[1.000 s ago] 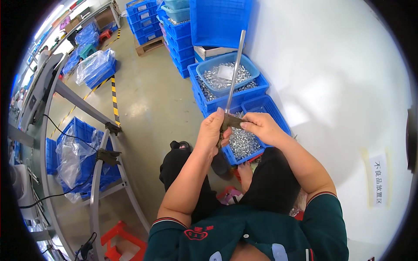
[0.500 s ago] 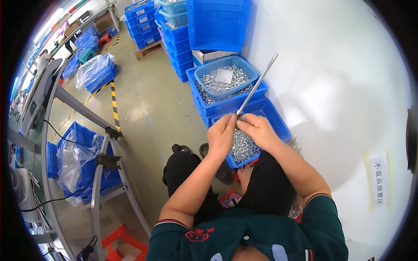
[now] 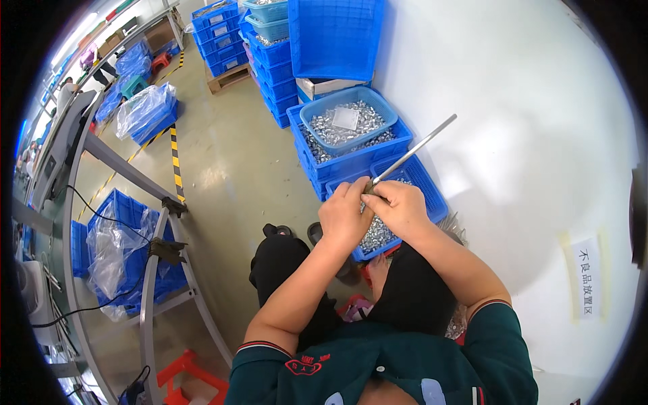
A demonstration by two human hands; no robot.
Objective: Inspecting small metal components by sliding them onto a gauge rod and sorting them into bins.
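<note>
A thin silvery metal rod (image 3: 418,147) slants up and to the right from between my hands. My left hand (image 3: 344,214) and my right hand (image 3: 403,209) meet at its lower end, fingers closed and pressed together. Something small and dark brownish shows at the fingertips around the rod's end; its kind I cannot make out. Directly beneath is a blue plastic crate (image 3: 437,197) with many small shiny metal parts (image 3: 378,237), partly hidden by my hands and wrists.
Beyond it, a light-blue basket (image 3: 316,135) of metal parts and a clear square piece (image 3: 345,119) sits in another blue crate (image 3: 302,155). Stacked crates (image 3: 273,74) stand farther back. A white wall (image 3: 513,135) borders the right; a metal-framed bench (image 3: 152,283) stands left.
The rod has tipped lower toward the right, its far end moving right and down. My hands have turned slightly with it, still together at its lower end.
</note>
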